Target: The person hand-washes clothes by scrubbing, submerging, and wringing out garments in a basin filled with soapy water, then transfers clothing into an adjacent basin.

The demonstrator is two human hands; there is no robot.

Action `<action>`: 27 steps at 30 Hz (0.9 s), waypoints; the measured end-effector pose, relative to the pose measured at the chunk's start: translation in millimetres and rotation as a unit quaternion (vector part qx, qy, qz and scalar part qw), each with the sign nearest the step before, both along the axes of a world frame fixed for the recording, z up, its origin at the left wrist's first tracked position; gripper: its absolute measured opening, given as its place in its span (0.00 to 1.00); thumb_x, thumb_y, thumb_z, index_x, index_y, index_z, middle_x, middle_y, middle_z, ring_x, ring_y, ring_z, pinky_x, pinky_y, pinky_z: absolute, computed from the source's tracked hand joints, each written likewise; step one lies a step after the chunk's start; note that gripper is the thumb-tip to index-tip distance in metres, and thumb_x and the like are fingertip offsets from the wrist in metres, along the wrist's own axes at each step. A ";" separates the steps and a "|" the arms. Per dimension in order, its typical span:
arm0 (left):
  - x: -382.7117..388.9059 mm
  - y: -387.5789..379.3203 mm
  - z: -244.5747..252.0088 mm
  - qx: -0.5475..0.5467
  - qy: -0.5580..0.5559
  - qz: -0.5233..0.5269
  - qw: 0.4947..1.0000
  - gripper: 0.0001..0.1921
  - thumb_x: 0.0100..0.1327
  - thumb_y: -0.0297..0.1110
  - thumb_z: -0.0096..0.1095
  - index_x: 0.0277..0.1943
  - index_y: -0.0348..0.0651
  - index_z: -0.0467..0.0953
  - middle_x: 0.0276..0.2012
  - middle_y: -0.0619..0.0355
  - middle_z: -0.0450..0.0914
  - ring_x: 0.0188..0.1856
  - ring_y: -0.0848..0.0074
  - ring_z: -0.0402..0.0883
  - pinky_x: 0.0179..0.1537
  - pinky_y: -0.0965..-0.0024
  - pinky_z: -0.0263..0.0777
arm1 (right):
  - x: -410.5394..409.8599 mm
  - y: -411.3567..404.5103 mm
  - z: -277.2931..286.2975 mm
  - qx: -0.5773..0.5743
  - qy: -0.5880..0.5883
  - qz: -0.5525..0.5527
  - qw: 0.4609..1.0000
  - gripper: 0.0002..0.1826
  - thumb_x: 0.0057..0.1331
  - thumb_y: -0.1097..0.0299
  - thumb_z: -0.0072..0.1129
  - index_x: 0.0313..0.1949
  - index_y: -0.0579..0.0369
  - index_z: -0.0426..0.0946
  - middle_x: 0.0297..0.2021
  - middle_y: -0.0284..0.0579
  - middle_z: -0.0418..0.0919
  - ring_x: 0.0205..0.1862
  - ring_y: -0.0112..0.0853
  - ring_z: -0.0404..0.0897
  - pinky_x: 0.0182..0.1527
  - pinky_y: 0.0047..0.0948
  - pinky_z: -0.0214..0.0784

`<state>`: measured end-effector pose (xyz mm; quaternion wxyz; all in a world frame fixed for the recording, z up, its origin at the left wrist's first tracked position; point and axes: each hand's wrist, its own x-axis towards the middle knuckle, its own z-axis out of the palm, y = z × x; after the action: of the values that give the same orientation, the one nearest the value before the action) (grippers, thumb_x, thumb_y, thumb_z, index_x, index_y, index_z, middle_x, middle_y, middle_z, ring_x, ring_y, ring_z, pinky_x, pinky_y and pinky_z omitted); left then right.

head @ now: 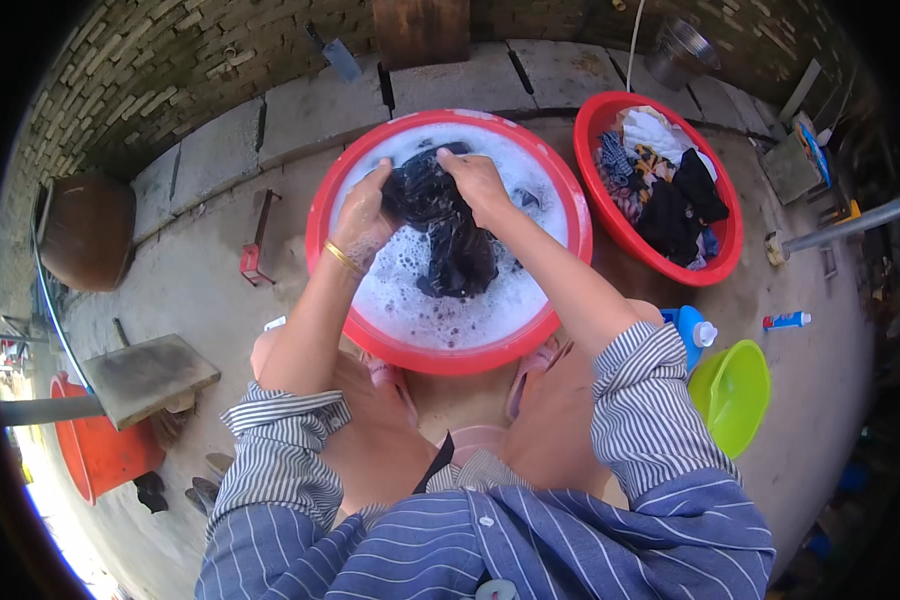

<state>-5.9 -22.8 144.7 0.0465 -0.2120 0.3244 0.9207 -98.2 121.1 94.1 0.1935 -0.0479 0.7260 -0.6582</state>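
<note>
A wet black garment [461,251] is stretched between my two hands over a red plastic basin [450,361]. Its lower part lies in white soapy foam [390,289] that fills the basin. My left hand [365,210], with a gold bangle above the wrist, grips the cloth's left side. On the upper right edge, my right hand [474,180] pinches the fabric between thumb and fingers. Small dark patches of cloth show through the foam to the right of the garment; what they belong to is hidden.
A second red basin [733,255] holds mixed clothes at the right. Beside my right knee stand a blue bottle [691,334], a lime-green basin [735,397] and a blue tube [786,321]. Concrete slabs [457,82] line the brick wall. An orange bucket [109,454] sits at the left.
</note>
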 end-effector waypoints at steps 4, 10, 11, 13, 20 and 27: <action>17.3 -32.2 4.6 -0.110 -0.056 -0.032 0.992 0.23 0.64 0.51 0.53 0.52 0.42 0.69 0.50 0.49 0.76 0.54 0.60 0.73 0.57 0.45 0.59 | 9.1 -22.3 49.9 -0.290 -0.227 -0.074 0.927 0.16 0.67 0.59 0.52 0.42 0.61 0.74 0.39 0.44 0.79 0.40 0.33 0.79 0.45 0.33 0.71; 28.4 -56.2 -10.9 -0.348 -0.081 0.058 0.932 0.29 0.58 0.50 0.63 0.57 0.43 0.67 0.47 0.57 0.73 0.51 0.73 0.72 0.44 0.68 0.66 | -6.2 -63.1 26.4 -0.088 -0.025 0.120 0.989 0.13 0.60 0.59 0.60 0.39 0.53 0.75 0.34 0.38 0.78 0.37 0.30 0.75 0.41 0.29 0.65; 33.1 -59.1 -10.9 -0.346 -0.085 0.060 0.932 0.29 0.58 0.50 0.63 0.57 0.43 0.67 0.47 0.57 0.73 0.51 0.73 0.72 0.44 0.68 0.66 | -10.3 -60.1 9.4 -0.009 0.093 0.106 0.990 0.15 0.59 0.60 0.61 0.40 0.54 0.75 0.33 0.37 0.77 0.37 0.29 0.75 0.41 0.29 0.65; 43.3 -59.7 -1.3 -0.337 -0.047 0.052 0.939 0.27 0.60 0.45 0.62 0.59 0.42 0.66 0.46 0.59 0.74 0.49 0.75 0.74 0.43 0.70 0.67 | -22.2 -31.4 -35.7 -0.002 0.041 0.100 0.994 0.12 0.56 0.64 0.61 0.36 0.56 0.76 0.29 0.39 0.78 0.31 0.27 0.76 0.33 0.25 0.66; 51.3 -56.3 37.9 -0.332 -0.010 -0.021 0.943 0.20 0.64 0.38 0.57 0.56 0.39 0.71 0.49 0.57 0.75 0.50 0.76 0.75 0.45 0.75 0.69 | -35.2 60.0 -206.9 0.097 -0.176 -0.042 0.979 0.11 0.57 0.65 0.59 0.37 0.55 0.76 0.30 0.44 0.80 0.29 0.31 0.80 0.28 0.29 0.73; 47.2 -53.6 34.5 -0.359 -0.045 -0.028 0.932 0.17 0.64 0.35 0.54 0.53 0.35 0.72 0.48 0.56 0.76 0.51 0.75 0.75 0.49 0.75 0.68 | -27.9 19.1 -253.7 0.431 -0.032 0.025 0.902 0.26 0.48 0.51 0.66 0.40 0.58 0.78 0.42 0.52 0.80 0.48 0.46 0.77 0.49 0.42 0.67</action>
<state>41.2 -76.3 179.2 0.0074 -0.2468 0.6364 0.7308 -126.1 140.3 -159.6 0.2343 0.0432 0.9307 -0.2776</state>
